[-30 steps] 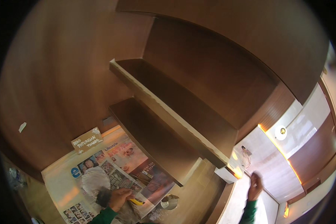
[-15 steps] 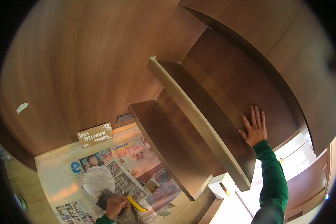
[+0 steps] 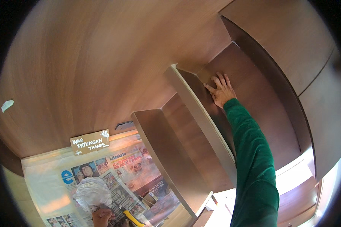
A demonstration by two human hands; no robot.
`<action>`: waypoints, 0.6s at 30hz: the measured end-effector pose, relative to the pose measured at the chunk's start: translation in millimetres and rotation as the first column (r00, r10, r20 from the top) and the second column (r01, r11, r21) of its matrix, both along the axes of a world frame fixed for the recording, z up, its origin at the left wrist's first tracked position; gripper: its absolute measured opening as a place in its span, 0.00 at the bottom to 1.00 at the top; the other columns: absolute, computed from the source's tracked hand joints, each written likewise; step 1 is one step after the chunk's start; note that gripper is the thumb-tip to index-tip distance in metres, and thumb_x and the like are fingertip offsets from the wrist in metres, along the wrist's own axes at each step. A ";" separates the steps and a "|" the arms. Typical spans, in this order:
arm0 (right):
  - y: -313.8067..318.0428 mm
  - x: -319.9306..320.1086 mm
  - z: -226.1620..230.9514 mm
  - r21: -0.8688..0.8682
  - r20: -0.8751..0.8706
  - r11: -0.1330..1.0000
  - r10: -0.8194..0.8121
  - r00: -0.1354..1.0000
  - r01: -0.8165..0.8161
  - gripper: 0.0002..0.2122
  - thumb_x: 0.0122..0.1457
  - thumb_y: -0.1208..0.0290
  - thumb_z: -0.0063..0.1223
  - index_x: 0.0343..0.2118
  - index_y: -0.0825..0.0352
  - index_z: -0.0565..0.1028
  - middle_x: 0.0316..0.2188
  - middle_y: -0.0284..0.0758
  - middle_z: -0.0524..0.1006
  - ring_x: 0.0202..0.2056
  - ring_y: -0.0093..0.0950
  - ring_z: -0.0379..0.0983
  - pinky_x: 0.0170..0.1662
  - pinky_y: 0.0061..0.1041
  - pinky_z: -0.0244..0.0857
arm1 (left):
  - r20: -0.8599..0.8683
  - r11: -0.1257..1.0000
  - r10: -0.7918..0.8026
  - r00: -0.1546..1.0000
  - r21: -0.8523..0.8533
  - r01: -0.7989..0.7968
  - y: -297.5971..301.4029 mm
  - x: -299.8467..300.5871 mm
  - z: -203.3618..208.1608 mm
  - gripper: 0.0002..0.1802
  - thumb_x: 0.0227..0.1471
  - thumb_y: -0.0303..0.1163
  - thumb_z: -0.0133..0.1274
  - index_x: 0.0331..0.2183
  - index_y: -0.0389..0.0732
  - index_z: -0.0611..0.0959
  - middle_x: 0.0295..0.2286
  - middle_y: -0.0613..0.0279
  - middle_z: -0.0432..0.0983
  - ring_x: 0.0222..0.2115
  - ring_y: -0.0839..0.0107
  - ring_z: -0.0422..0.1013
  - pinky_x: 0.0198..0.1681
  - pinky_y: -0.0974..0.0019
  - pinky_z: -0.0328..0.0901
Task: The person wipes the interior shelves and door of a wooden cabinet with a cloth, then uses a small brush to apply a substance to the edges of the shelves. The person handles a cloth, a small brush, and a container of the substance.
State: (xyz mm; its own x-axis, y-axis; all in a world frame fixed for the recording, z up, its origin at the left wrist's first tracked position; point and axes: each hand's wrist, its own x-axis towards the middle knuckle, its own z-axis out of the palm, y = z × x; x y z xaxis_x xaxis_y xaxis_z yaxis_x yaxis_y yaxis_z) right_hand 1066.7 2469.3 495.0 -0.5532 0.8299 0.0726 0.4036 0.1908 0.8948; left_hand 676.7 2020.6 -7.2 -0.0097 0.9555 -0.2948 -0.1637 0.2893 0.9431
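My right hand reaches into the wooden shelf unit, its fingers apart and touching the brown panel just above the upper shelf board; it holds nothing. At the lower edge my left hand is closed, with a dark flat piece showing at its fingers; its kind is unclear. Beside that hand lies a crumpled white bundle. On its other side is a yellow-handled tool with a dark end, on newspaper sheets.
A lower shelf board runs below the upper one. A small hand-lettered cardboard sign leans on the large wooden panel. A whitish scrap sticks to that panel. A curved board edge bounds the shelf on the right.
My right hand has moved up and left along the panel, toward the inner corner by the upper shelf. My left hand is lower and farther left. The view has shifted.
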 end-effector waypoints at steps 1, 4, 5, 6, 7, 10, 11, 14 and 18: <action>11.6 -5.2 -1.2 0.006 0.005 1.000 0.000 1.000 0.000 0.25 0.62 0.58 0.52 0.64 0.39 0.69 0.61 0.35 0.62 0.70 0.41 0.47 0.75 0.50 0.35 | -0.043 1.000 -0.002 0.999 0.009 0.002 0.4 1.8 2.9 0.12 0.61 0.37 0.56 0.39 0.39 0.86 0.30 0.59 0.83 0.29 0.70 0.80 0.35 0.64 0.74; 34.1 -15.9 -5.5 0.046 -0.003 0.999 -0.026 1.000 0.026 0.26 0.62 0.58 0.53 0.65 0.42 0.68 0.60 0.35 0.63 0.68 0.40 0.51 0.74 0.50 0.37 | -0.132 0.998 -0.059 0.989 0.007 0.060 4.6 1.8 10.3 0.13 0.61 0.37 0.55 0.39 0.39 0.86 0.29 0.61 0.83 0.28 0.71 0.79 0.34 0.65 0.73; 39.1 -19.2 -7.8 0.076 -0.049 0.997 0.020 0.999 -0.016 0.27 0.63 0.57 0.52 0.66 0.44 0.67 0.60 0.36 0.64 0.67 0.40 0.52 0.74 0.50 0.38 | -0.132 0.994 -0.105 0.986 -0.020 0.103 6.6 0.4 11.4 0.13 0.62 0.38 0.54 0.40 0.38 0.86 0.29 0.61 0.83 0.29 0.71 0.79 0.35 0.64 0.73; 42.9 -22.6 -10.2 0.121 -0.081 0.993 0.002 0.997 0.008 0.27 0.63 0.57 0.52 0.66 0.45 0.66 0.59 0.36 0.64 0.67 0.40 0.52 0.73 0.50 0.39 | -0.132 0.989 -0.148 0.980 -0.044 0.143 8.2 -0.9 11.5 0.14 0.62 0.38 0.54 0.40 0.38 0.86 0.29 0.61 0.83 0.29 0.70 0.79 0.36 0.64 0.72; 44.9 -25.1 -11.7 0.147 -0.123 0.989 0.044 0.991 -0.025 0.28 0.63 0.57 0.52 0.67 0.47 0.66 0.59 0.36 0.64 0.66 0.40 0.53 0.73 0.50 0.39 | -0.208 0.985 -0.168 0.964 0.008 0.173 9.5 -2.3 10.6 0.14 0.63 0.38 0.53 0.41 0.38 0.85 0.30 0.61 0.83 0.30 0.69 0.79 0.38 0.63 0.72; 47.5 -29.7 -14.9 0.199 -0.108 0.980 0.015 0.994 0.007 0.29 0.63 0.56 0.52 0.68 0.54 0.64 0.58 0.37 0.65 0.66 0.40 0.54 0.73 0.50 0.41 | -0.314 0.971 -0.176 0.933 0.097 0.216 8.5 -4.1 3.2 0.15 0.64 0.38 0.50 0.42 0.39 0.85 0.32 0.59 0.82 0.33 0.66 0.78 0.43 0.59 0.70; 48.1 -30.7 -15.1 0.210 -0.105 0.977 0.038 0.994 -0.015 0.30 0.63 0.55 0.52 0.68 0.55 0.64 0.58 0.37 0.65 0.66 0.40 0.54 0.72 0.50 0.41 | -0.270 0.978 -0.154 0.950 0.096 0.186 7.2 -4.1 -0.3 0.15 0.64 0.38 0.49 0.42 0.39 0.85 0.33 0.59 0.82 0.35 0.65 0.78 0.44 0.58 0.70; 49.1 -31.1 -14.1 0.233 -0.110 0.972 0.031 0.993 -0.005 0.30 0.62 0.54 0.51 0.67 0.58 0.64 0.58 0.37 0.65 0.65 0.40 0.54 0.72 0.49 0.42 | -0.219 0.977 -0.117 0.969 0.151 0.152 4.8 -6.3 -11.0 0.15 0.64 0.38 0.49 0.43 0.40 0.85 0.37 0.58 0.82 0.38 0.63 0.77 0.46 0.57 0.69; 48.3 -28.8 -12.2 0.236 -0.100 0.972 0.023 0.995 0.001 0.31 0.62 0.53 0.51 0.67 0.59 0.65 0.58 0.37 0.65 0.65 0.40 0.54 0.72 0.49 0.42 | -0.325 0.950 -0.238 0.915 0.120 0.289 11.5 -9.7 -22.1 0.15 0.64 0.37 0.49 0.45 0.41 0.85 0.42 0.57 0.81 0.43 0.62 0.76 0.48 0.56 0.69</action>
